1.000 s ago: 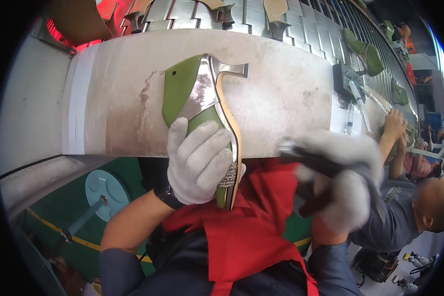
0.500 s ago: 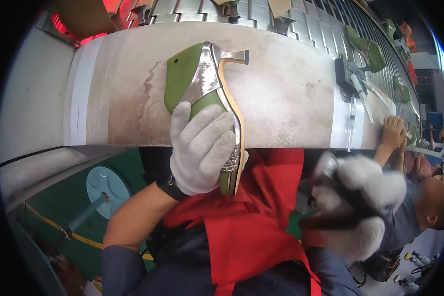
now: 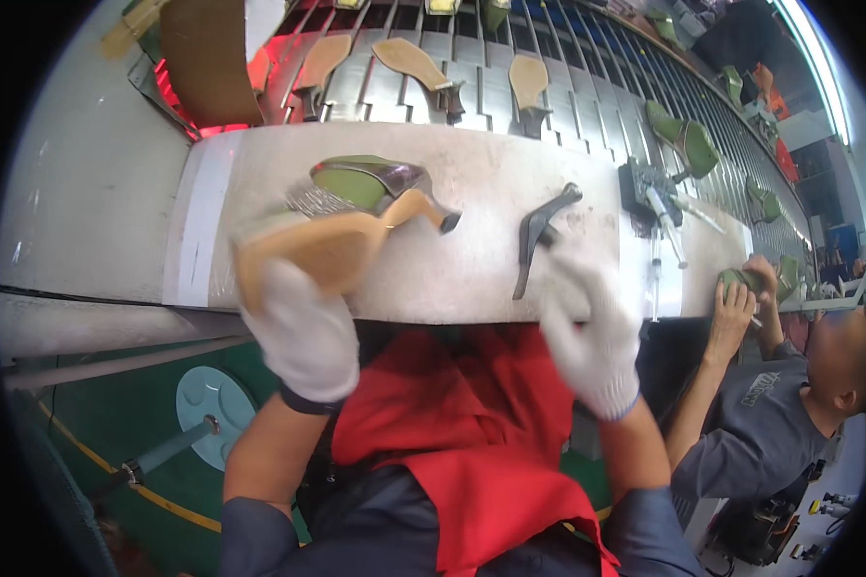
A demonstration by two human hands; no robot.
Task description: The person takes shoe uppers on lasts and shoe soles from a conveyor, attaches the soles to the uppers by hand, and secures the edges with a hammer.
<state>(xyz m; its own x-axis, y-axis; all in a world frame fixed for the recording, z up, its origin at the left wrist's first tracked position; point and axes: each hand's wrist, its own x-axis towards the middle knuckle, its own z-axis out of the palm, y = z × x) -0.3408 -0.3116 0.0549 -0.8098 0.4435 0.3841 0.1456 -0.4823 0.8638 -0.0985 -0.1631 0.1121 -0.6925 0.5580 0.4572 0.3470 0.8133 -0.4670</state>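
My left hand [image 3: 308,337], in a white glove, grips a green and silver heeled shoe [image 3: 361,188] by its front part. The tan sole [image 3: 308,252] is turned toward me, and motion blurs it. The dark heel tip points right over the pale worktop. On the worktop to the right lies a dark curved hand tool [image 3: 534,231] with a metal end; its exact kind is not clear. My gloved right hand [image 3: 595,322] is just beside this tool, somewhat blurred, with fingers and thumb apart and nothing between them.
Beyond the pale worktop [image 3: 481,288] runs a slatted metal conveyor [image 3: 380,96] carrying several shoes with tan soles. Syringe-like applicators [image 3: 662,216] rest by a dark block at the right. A co-worker's hands [image 3: 736,308] handle a green shoe at the far right.
The shoe has swung left and turned from upright to sole toward me. My right hand has moved from the lower right up to the worktop, where the dark tool now lies.
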